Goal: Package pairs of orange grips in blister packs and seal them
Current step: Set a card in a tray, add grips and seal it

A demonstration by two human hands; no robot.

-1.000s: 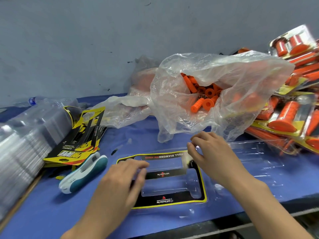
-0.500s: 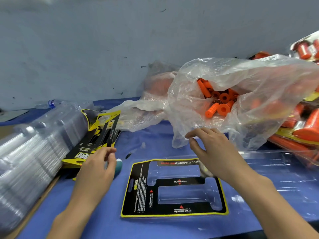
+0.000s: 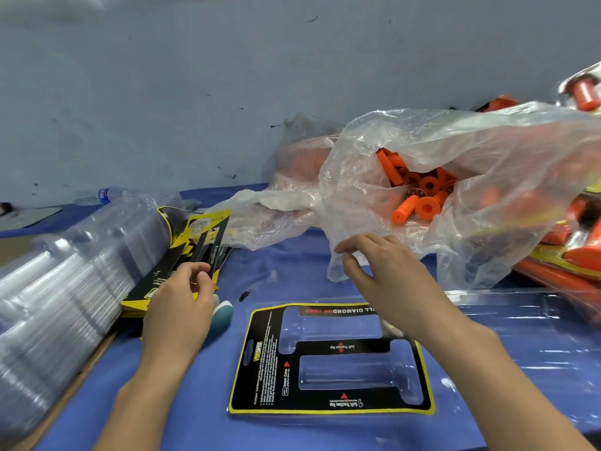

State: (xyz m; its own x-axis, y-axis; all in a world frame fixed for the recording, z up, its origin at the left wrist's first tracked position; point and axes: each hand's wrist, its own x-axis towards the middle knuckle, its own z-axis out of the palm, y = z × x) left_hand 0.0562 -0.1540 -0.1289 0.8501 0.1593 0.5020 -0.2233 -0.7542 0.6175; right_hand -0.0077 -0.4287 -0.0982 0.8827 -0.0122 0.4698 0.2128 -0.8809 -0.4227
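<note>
An open clear blister pack (image 3: 507,336) lies on the blue table, its left half lined with a black and yellow card insert (image 3: 266,362) and both grip pockets empty. Loose orange grips (image 3: 419,193) fill a clear plastic bag (image 3: 487,177) behind it. My left hand (image 3: 179,307) pinches the top card of a stack of black and yellow card inserts (image 3: 198,242) at the left. My right hand (image 3: 380,271) hovers at the bag's lower edge, fingers apart, holding nothing.
A long stack of clear blister shells (image 3: 61,284) lies along the left. A teal and white tool (image 3: 222,315) peeks out beside my left hand. Sealed packs of orange grips (image 3: 579,255) pile at the right. A second bag (image 3: 302,157) and a water bottle (image 3: 104,195) sit by the wall.
My left hand left the blister pack, moved left and took hold of a card on the stack. My right hand rose from the pack toward the bag's edge.
</note>
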